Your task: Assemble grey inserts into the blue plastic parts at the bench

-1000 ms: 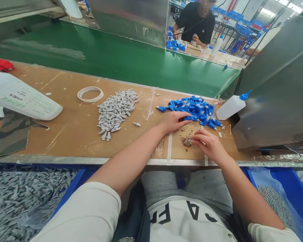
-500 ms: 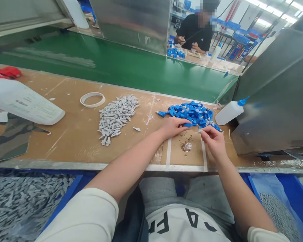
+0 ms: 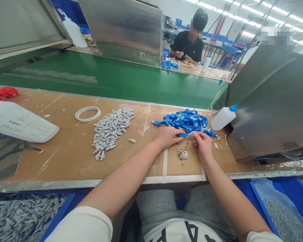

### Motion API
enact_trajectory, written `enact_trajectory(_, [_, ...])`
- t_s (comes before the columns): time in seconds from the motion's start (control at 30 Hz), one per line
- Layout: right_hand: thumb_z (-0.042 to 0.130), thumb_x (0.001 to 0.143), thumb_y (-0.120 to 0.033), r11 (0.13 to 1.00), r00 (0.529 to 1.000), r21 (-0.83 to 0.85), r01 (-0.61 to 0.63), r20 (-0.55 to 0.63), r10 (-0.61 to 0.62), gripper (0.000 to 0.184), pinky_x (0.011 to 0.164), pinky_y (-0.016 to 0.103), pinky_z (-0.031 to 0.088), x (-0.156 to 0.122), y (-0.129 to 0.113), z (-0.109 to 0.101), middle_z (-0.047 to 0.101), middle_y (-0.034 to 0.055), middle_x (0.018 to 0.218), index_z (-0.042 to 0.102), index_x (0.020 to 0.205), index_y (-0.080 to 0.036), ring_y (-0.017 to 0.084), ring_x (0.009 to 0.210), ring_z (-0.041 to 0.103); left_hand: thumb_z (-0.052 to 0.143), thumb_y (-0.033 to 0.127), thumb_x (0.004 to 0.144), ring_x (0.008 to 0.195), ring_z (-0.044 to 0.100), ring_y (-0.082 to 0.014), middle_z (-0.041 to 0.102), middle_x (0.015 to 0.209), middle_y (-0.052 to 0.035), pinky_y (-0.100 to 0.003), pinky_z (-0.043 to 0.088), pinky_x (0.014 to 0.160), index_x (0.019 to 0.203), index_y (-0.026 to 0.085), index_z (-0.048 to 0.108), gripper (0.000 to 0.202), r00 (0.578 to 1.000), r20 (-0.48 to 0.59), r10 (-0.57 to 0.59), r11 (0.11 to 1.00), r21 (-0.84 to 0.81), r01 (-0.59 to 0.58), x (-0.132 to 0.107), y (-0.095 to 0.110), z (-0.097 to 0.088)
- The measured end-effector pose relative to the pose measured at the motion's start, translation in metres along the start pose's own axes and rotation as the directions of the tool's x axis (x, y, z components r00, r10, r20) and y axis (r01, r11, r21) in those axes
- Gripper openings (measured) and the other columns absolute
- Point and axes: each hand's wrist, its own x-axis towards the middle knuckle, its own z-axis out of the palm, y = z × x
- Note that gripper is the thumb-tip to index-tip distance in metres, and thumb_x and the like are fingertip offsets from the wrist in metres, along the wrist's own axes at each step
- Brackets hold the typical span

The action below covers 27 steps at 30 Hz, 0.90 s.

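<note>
My left hand [image 3: 167, 136] pinches a blue plastic part [image 3: 183, 135] between thumb and fingers, at the near edge of a heap of blue parts [image 3: 190, 119]. Facing it, my right hand [image 3: 203, 144] has its fingertips closed on a small pale piece [image 3: 191, 133], mostly covered, so its kind cannot be made out. The piece is close to the right end of the blue part; whether they touch is unclear. Below the hands, a small round shiny container [image 3: 183, 155] stands between two white tape strips, with dark specks around it.
Left of my hands lie a heap of grey parts [image 3: 112, 129], one loose grey part [image 3: 131, 140] and a tape roll [image 3: 88, 114]. A squeeze bottle [image 3: 223, 118] leans by the metal panel [image 3: 270, 104]. Beyond runs a green belt [image 3: 111, 79]. A co-worker [image 3: 188, 45] sits across.
My right hand has moved left, bringing the small pale piece near the blue part. My left hand now holds the blue part just clear of the heap. The camera has tilted up.
</note>
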Motion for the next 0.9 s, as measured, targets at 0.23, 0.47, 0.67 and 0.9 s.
enact_trajectory(0.23, [0.085, 0.069, -0.057, 1.0, 1.0, -0.029, 0.011, 0.002, -0.011, 0.043, 0.055, 0.025, 0.033, -0.001, -0.001, 0.004, 0.057, -0.0031, 0.06, 0.076, 0.082, -0.016, 0.01, 0.055, 0.041, 0.071, 0.043, 0.092, 0.081, 0.068, -0.0194, 0.078, 0.089, -0.0012, -0.028, 0.042, 0.07, 0.106, 0.032, 0.081, 0.021, 1.0, 0.006, -0.008, 1.0, -0.004, 0.008, -0.001, 0.0, 0.001])
enact_trajectory(0.47, [0.081, 0.075, -0.055, 0.996, 0.998, -0.07, 0.058, 0.035, -0.055, 0.039, 0.058, 0.027, 0.037, -0.004, 0.003, 0.006, 0.059, -0.0017, 0.062, 0.076, 0.08, -0.017, 0.011, 0.057, 0.045, 0.068, 0.045, 0.093, 0.077, 0.066, -0.0192, 0.075, 0.081, -0.0018, -0.029, 0.04, 0.066, 0.104, 0.032, 0.081, 0.022, 0.999, -0.032, -0.007, 0.999, 0.049, 0.008, -0.001, 0.004, 0.0])
enact_trajectory(0.67, [0.071, 0.086, -0.053, 0.936, 0.97, -0.265, 0.231, 0.137, -0.201, 0.035, 0.064, 0.029, 0.041, -0.008, 0.001, 0.004, 0.064, 0.0014, 0.07, 0.075, 0.082, -0.018, 0.016, 0.065, 0.052, 0.065, 0.041, 0.096, 0.081, 0.065, -0.0204, 0.074, 0.085, -0.0043, -0.03, 0.044, 0.07, 0.111, 0.03, 0.079, 0.023, 0.996, -0.044, 0.079, 0.987, 0.145, -0.072, -0.006, 0.004, -0.004])
enact_trajectory(0.9, [0.051, 0.102, -0.047, 0.667, 0.772, -0.534, 0.519, 0.628, -0.098, 0.034, 0.069, 0.027, 0.038, 0.027, -0.02, -0.013, 0.064, -0.0002, 0.078, 0.062, 0.082, -0.022, 0.016, 0.073, 0.054, 0.068, 0.046, 0.094, 0.079, 0.064, -0.019, 0.074, 0.084, -0.004, -0.029, 0.046, 0.073, 0.116, 0.029, 0.078, 0.03, 0.989, -0.087, 0.123, 0.992, -0.001, -0.124, -0.009, 0.001, -0.018])
